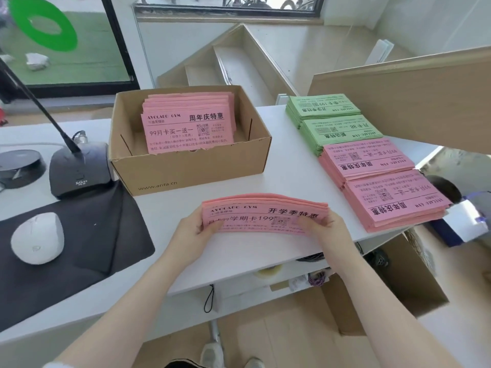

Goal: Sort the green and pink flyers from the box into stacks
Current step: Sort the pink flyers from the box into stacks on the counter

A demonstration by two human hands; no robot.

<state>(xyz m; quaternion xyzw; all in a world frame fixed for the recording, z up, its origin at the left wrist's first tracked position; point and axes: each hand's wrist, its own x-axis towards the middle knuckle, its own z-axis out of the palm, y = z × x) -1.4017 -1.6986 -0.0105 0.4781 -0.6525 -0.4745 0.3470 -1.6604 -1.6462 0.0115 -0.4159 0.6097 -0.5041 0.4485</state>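
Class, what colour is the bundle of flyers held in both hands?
Pink paper flyer bundle with black print, clearest in the head view.

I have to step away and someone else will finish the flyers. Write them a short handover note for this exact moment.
Hands: left hand and right hand grip the two ends of a pink bundle, held just above the white counter.
Things: the cardboard box holds only pink flyers as far as can be seen.
Done: along the counter's right side lie two green stacks and two pink stacks.
Left: place the held bundle, headed differently from the pink stacks, then empty and sort the box.
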